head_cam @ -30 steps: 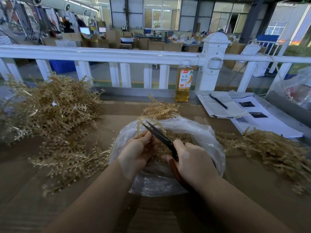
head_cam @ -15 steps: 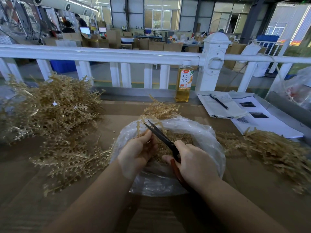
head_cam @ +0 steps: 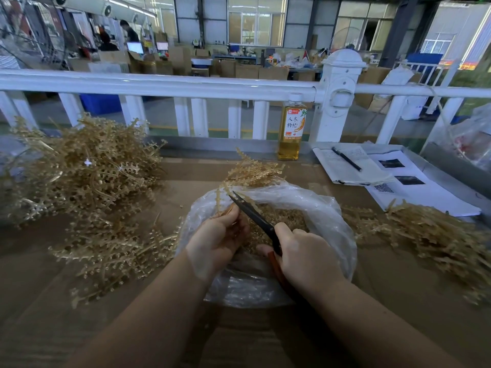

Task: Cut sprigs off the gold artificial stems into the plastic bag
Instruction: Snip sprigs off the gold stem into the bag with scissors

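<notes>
While left hand (head_cam: 218, 235) grips gold stem (head_cam: 221, 197), right hand (head_cam: 305, 251) has closed scissors (head_cam: 252, 216); sprig cut into plastic bag (head_cam: 318, 208).

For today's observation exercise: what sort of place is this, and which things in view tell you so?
Probably a factory or workshop floor. Cardboard cartons are stacked in a large hall behind a white railing, and heaps of gold stems lie on the worktable beside a plastic bag of cut sprigs.
</notes>
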The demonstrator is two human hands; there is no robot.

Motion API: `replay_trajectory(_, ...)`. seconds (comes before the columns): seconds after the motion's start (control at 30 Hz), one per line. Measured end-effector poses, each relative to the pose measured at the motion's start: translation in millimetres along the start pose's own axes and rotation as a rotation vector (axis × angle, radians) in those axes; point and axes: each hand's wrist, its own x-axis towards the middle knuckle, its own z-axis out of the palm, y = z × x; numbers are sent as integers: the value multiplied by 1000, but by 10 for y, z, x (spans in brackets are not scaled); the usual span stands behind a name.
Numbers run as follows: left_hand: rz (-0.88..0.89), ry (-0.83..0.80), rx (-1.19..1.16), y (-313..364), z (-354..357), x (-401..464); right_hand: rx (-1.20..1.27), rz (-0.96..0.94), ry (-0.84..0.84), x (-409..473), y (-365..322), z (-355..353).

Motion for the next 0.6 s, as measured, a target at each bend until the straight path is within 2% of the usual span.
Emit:
replay_trajectory(0.27,-21,-11,25,12,4,23,147,20,-43,34,-15,-30)
replay_trajectory(0.6,1,23,33,-15,18,31,80,21,-23,10,-23,-5)
